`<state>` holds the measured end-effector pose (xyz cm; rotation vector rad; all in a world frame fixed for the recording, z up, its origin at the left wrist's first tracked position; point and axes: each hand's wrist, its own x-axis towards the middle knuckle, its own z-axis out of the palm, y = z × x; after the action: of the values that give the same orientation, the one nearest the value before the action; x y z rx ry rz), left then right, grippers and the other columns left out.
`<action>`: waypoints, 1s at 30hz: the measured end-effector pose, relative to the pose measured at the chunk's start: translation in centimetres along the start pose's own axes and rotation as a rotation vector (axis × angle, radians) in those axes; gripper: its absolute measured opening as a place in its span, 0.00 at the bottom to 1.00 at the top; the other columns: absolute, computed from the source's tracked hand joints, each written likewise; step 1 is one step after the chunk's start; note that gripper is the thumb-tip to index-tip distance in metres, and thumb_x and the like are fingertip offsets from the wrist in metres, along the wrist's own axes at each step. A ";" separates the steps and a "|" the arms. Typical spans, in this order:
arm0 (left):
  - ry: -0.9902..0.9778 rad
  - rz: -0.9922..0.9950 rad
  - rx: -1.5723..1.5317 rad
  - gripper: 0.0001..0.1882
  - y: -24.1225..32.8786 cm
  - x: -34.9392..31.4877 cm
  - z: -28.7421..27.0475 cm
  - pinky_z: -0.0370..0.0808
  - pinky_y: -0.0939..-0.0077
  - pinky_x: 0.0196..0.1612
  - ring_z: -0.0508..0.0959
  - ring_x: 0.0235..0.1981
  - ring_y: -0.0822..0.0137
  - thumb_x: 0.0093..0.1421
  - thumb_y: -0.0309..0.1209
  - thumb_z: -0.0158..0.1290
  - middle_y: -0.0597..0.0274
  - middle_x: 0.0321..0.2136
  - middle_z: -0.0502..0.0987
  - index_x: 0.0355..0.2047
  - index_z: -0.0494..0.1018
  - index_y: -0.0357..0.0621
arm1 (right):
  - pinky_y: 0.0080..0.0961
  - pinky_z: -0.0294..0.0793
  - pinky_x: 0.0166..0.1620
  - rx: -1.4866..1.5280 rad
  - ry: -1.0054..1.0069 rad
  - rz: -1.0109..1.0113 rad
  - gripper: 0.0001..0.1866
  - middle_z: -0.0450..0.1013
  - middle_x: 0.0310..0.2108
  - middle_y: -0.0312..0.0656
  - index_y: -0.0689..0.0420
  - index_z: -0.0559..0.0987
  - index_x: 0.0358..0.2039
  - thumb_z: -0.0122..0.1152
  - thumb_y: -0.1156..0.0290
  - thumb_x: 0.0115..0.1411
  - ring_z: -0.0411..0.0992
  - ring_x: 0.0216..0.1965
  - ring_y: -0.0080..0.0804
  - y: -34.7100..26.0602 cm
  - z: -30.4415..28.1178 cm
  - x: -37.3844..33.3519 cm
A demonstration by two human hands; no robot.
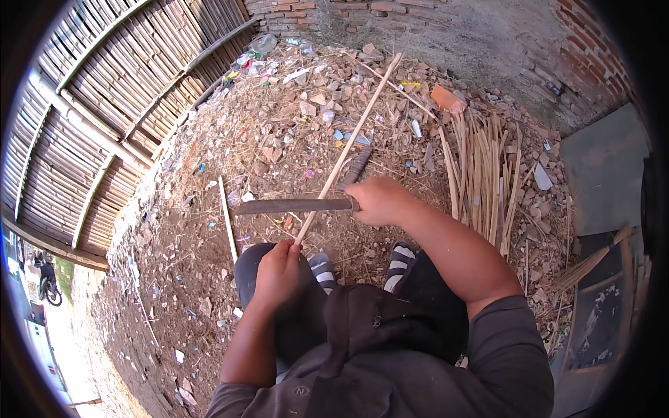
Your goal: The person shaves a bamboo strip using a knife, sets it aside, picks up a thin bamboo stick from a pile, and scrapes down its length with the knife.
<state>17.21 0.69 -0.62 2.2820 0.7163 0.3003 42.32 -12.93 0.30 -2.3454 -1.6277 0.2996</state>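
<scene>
Near my left knee, my left hand [277, 270] is closed round the lower end of a long pale bamboo strip [359, 125], which slants away up and to the right. My right hand [380, 201] grips a machete [282, 206], its handle mostly hidden by the fingers. The dark blade points left and crosses the strip a little above my left hand; whether it presses into the wood I cannot tell. Just beyond my right hand lies a dark, ridged handle-like piece [358, 164], partly hidden.
Right of my hands lies a bundle of split bamboo strips [488, 177]. A single strip [227, 217] rests on the rubble at left. Around it are stones, litter and an orange brick [447, 99]. A bamboo fence [118, 83] and a brick wall [446, 28] border the ground.
</scene>
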 end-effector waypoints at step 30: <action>-0.043 0.053 0.115 0.13 1.2 0.1 0.0 0.74 0.50 0.39 0.79 0.36 0.40 0.68 0.34 0.47 0.41 0.30 0.79 0.40 0.75 0.36 | 0.43 0.75 0.39 0.272 0.038 0.245 0.15 0.77 0.28 0.53 0.60 0.80 0.36 0.66 0.64 0.50 0.78 0.34 0.51 3.3 -0.9 0.6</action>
<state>17.78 0.05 0.21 2.4117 0.6668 0.2391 45.72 -13.56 0.01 -2.3209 -1.1957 0.4887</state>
